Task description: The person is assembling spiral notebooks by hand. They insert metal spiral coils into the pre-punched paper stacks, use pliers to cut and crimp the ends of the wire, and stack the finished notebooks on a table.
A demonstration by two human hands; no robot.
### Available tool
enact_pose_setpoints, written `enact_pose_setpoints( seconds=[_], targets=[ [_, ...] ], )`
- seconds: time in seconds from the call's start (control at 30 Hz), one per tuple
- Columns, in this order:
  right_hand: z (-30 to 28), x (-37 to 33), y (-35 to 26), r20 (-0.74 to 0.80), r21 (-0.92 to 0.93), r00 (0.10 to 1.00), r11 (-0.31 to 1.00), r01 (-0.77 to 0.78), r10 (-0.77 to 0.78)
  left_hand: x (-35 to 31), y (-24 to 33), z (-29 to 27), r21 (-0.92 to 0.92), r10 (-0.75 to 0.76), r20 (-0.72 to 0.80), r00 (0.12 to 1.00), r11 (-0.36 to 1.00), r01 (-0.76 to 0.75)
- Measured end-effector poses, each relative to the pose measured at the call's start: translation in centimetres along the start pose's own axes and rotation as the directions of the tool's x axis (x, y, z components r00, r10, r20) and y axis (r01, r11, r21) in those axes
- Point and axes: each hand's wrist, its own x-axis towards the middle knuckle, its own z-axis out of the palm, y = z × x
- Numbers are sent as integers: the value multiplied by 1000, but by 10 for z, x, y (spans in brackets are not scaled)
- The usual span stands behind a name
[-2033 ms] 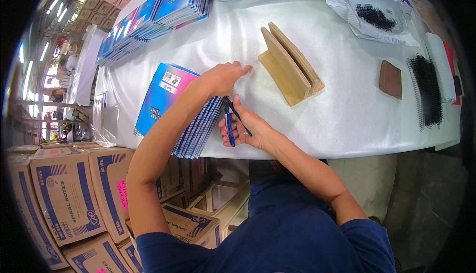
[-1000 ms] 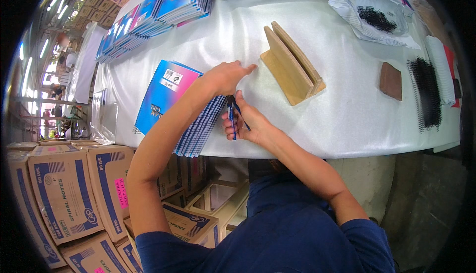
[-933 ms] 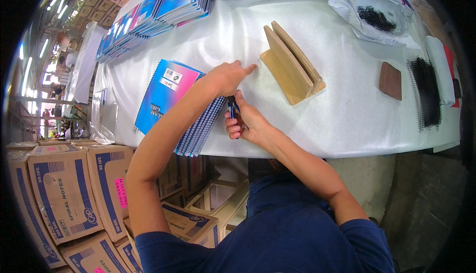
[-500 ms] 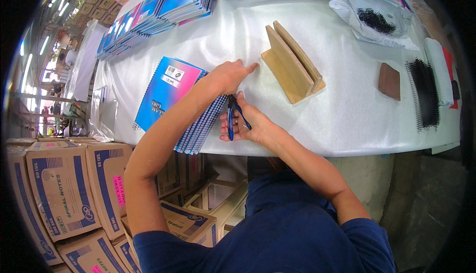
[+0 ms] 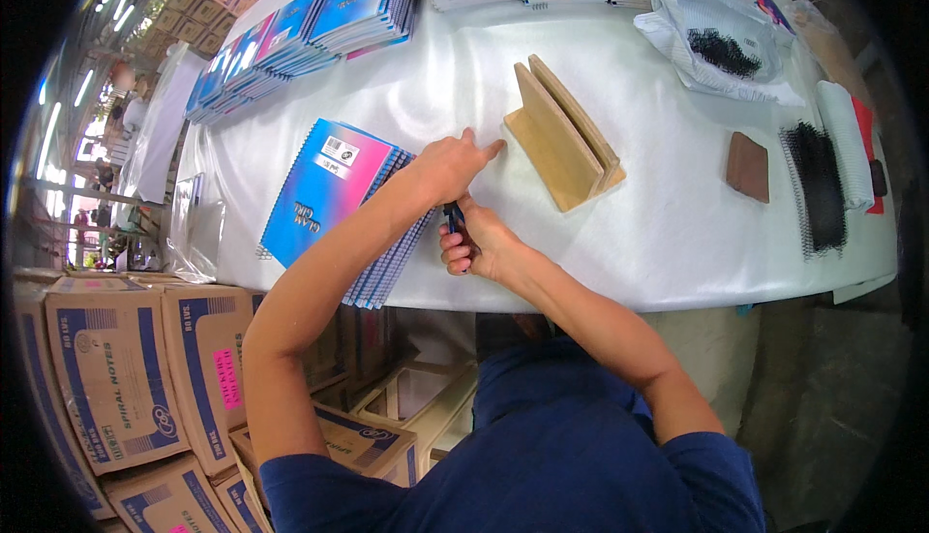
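Several spiral-bound notebooks (image 5: 314,184) with blue and pink covers lie stacked in front of me, their coils overlapping along the right side. My left hand (image 5: 453,167) is beyond the stack's right edge, palm down, with the forefinger sticking out and the other fingers curled under. What those fingers hold, if anything, is hidden. Just below it, my right hand (image 5: 481,241) is closed around blue-handled pliers (image 5: 454,220). The tips of the pliers are covered by the left hand, close to the notebooks' coiled edge.
A wooden stand (image 5: 561,136) with two upright boards is right of my hands. Notebook piles (image 5: 358,10) stand at the back. Toward the right lie a brown block (image 5: 748,167), black plastic coils (image 5: 816,189) and an opened white bag (image 5: 677,49). Cardboard boxes (image 5: 116,368) are stacked lower left.
My right fingers have closed the pliers' handles, which were spread apart before. Both hands stay at about the same place beside the notebooks.
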Motion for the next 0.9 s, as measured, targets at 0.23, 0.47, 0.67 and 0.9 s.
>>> enact_pose_setpoints(
  seconds=[0.23, 0.47, 0.67, 0.9],
  targets=[
    [-28, -44, -5, -27, -839, 886, 492, 232, -464, -4, -2, 8, -112, 32, -109, 993, 993, -45],
    [-65, -60, -25, 485, -748, 302, -569, -343, -820, -2, 1, 8, -278, 0, -138, 990, 960, -39],
    [-50, -48, -45, 737, -611, 290, -785, -101, -611, -29, -6, -14, -502, -121, -374, 919, 860, -91],
    [-33, 8, -25, 726, -633, 452, -761, 144, -518, -103, 15, -50, -743, -413, -621, 666, 582, -331]
  ],
)
